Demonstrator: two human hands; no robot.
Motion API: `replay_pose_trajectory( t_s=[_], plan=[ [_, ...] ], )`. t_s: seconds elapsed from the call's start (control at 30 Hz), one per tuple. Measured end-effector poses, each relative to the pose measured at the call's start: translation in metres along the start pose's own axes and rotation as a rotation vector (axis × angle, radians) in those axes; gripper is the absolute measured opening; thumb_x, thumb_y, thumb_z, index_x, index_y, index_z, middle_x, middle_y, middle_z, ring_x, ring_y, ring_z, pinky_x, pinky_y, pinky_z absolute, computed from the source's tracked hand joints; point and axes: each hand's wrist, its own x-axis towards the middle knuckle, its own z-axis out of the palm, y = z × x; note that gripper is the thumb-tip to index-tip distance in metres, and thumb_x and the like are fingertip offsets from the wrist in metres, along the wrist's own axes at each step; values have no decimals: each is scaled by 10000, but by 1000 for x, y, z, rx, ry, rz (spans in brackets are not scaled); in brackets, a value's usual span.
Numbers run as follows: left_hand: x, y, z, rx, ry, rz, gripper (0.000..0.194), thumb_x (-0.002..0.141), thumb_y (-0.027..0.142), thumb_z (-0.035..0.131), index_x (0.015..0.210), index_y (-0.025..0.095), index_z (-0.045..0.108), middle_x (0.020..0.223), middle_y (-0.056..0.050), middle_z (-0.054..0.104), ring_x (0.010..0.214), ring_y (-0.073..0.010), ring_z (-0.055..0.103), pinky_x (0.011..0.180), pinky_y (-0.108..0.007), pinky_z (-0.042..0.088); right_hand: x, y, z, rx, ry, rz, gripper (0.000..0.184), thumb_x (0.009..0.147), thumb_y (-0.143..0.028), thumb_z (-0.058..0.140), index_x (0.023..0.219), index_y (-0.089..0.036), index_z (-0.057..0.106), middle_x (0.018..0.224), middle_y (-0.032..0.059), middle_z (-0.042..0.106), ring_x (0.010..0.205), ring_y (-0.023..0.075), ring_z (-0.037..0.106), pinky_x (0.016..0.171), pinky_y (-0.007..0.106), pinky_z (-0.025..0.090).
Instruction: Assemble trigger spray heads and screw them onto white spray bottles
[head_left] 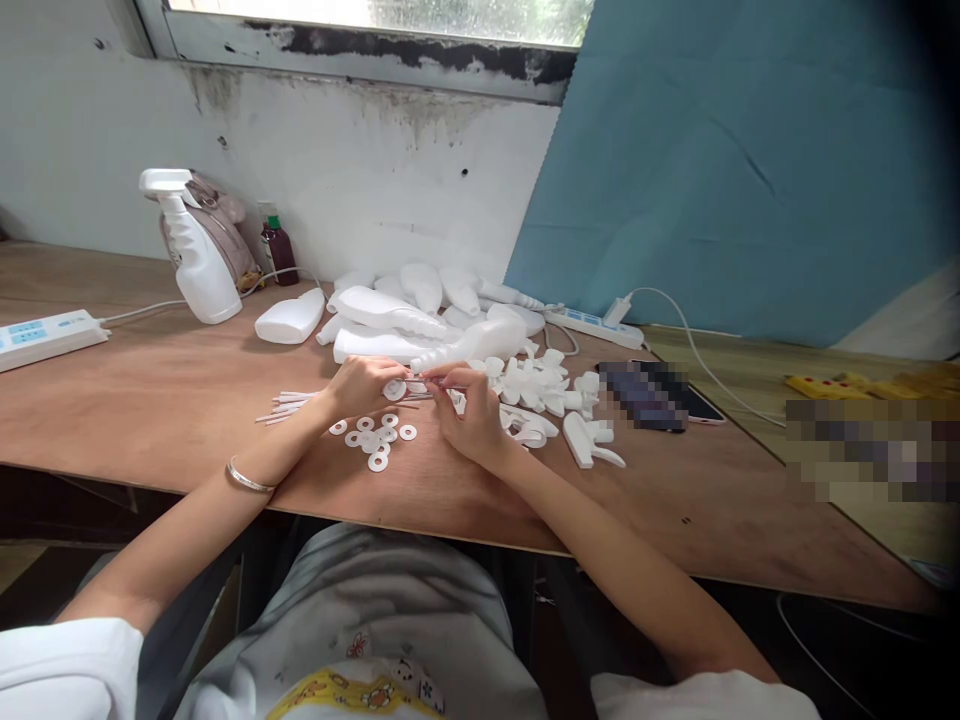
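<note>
My left hand [366, 384] and my right hand [471, 408] meet over the table, fingers pinched around a thin white tube [417, 379] that spans between them. A white ring washer [394, 390] shows at my left fingertips; whether the tube passes through it I cannot tell. Several more washers [367, 424] lie loose below my left hand. Thin white tubes [289, 403] rest in a bunch to its left, partly behind my wrist. Beside my right hand is a heap of white spray trigger heads [536, 380], with one trigger head [581, 440] apart at the right.
White bottles [397, 315] are piled behind my hands. An upright spray bottle [202, 265] stands at the back left, before a pink bag [225, 225] and a brown bottle [279, 250]. Power strips [49, 338] and a phone [701, 400] lie on the wooden table [172, 420].
</note>
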Motion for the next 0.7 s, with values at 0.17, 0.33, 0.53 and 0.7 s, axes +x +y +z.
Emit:
replay_pose_trajectory(
  t_s=[0.17,0.33,0.53,0.7],
  plan=[
    [1,1,-1,3,-21,-8,263,742,375,590,905,178,647,955,-46,689,859,-195,641,662,-247,464,1,-2,0,121,37,199,192,823,-158,504,885,-243,343,884,16,595,817,138,618,693,301,529],
    [1,3,-2,-64,-33,-24,288,706,384,617,888,161,644,881,-53,690,791,-192,637,635,-241,452,7,-2,-2,313,89,446,231,802,-228,551,877,-248,333,870,-9,598,796,125,625,746,316,540],
    [4,7,-1,-164,-12,-90,255,744,406,582,782,161,645,767,-39,677,675,-148,615,603,-213,437,10,-2,-2,459,128,575,280,768,-249,596,856,-250,330,807,-45,605,702,108,638,733,324,559],
    [5,10,-1,-182,-44,-113,260,729,421,586,751,167,639,736,-25,669,649,-137,601,590,-205,425,8,-3,-1,462,95,586,285,765,-261,606,860,-249,337,814,-39,611,742,122,650,743,321,558]
  ],
)
